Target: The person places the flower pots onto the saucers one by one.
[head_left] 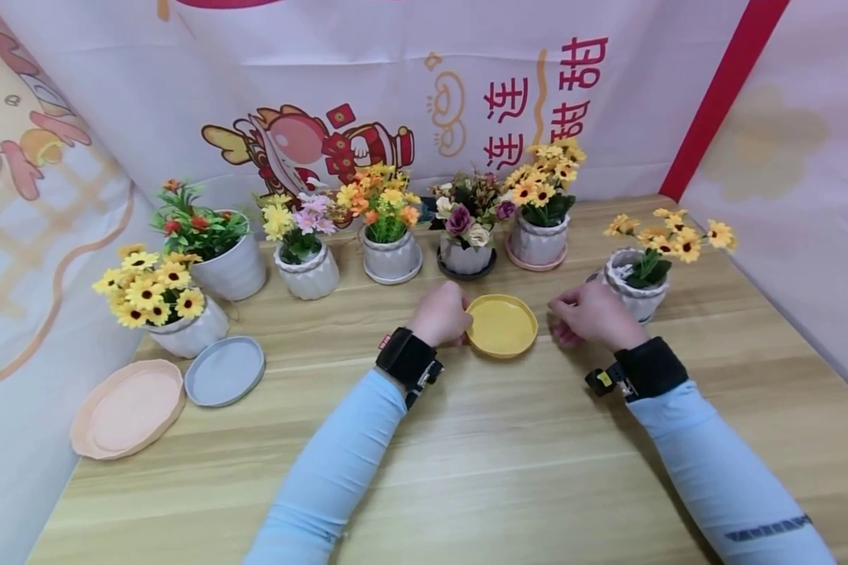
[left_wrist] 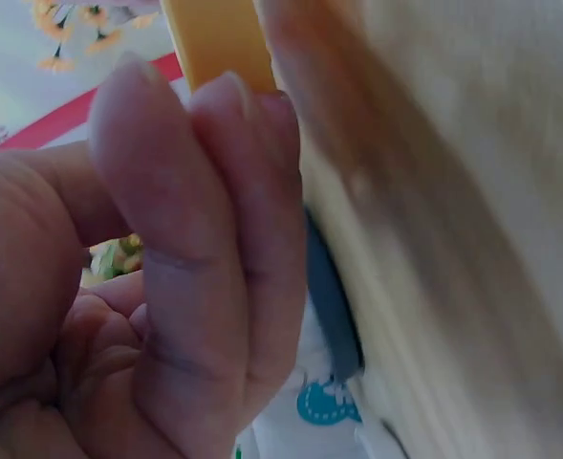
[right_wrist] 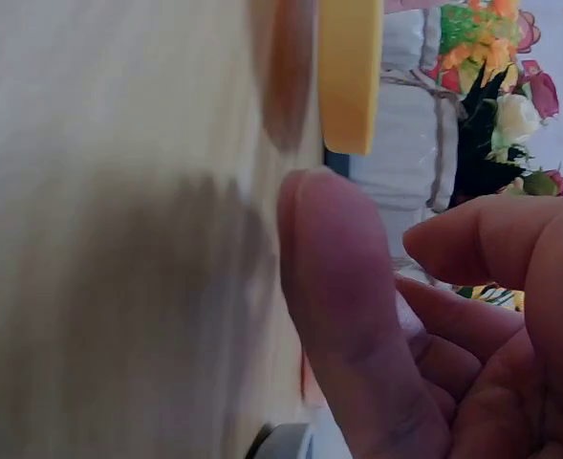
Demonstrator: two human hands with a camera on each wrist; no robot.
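My left hand (head_left: pixel 440 315) pinches the left rim of a shallow yellow plant saucer (head_left: pixel 502 326). In the left wrist view, the fingers (left_wrist: pixel 190 258) cover part of the yellow edge (left_wrist: pixel 222 43). The saucer's other side appears in the right wrist view as a yellow rim (right_wrist: pixel 348 81), slightly off the wood. Just right of the saucer is my right hand (head_left: pixel 593 315), apart from it, with a gap between thumb (right_wrist: pixel 343 258) and forefinger and nothing held. Beside that hand, a grey-white pot (head_left: pixel 632 294) of yellow flowers stands without a visible saucer, partly behind the hand.
Along the back, flower pots stand on a pink saucer (head_left: pixel 537 263), a black saucer (head_left: pixel 466 271) and a white saucer (head_left: pixel 393 276). More potted flowers (head_left: pixel 307 271) stand at left. A blue-grey saucer (head_left: pixel 224 371) and larger peach saucer (head_left: pixel 129 410) lie near the table's left edge.
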